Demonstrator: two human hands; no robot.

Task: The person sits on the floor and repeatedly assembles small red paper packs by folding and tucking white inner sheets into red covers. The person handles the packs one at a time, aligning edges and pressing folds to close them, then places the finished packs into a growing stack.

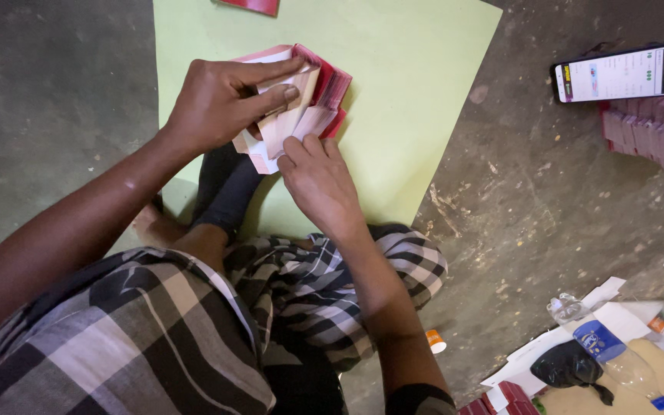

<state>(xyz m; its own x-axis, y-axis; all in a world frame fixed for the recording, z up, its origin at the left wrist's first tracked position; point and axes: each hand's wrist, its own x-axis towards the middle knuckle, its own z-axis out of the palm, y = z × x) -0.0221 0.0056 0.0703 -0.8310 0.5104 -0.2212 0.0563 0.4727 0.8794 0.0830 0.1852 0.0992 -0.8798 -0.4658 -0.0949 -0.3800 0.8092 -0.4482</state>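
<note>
A bundle of folded red-and-white cardboard pieces (313, 96) sits over a light green sheet (416, 100) spread on the floor. My left hand (220, 100) grips the bundle from the left, fingers laid across its top. My right hand (318, 180) holds the bundle's lower edge from below, thumb against the white card. My legs in checked cloth (324, 284) are folded under the hands.
A phone (628, 71) with a lit screen rests on a stack of red cardboard pieces (655, 134) at the right. Plastic bottles (616, 357), a black bag (566, 367) and white papers lie at bottom right. Another red piece (251, 5) lies at the top edge. The floor is rough grey concrete.
</note>
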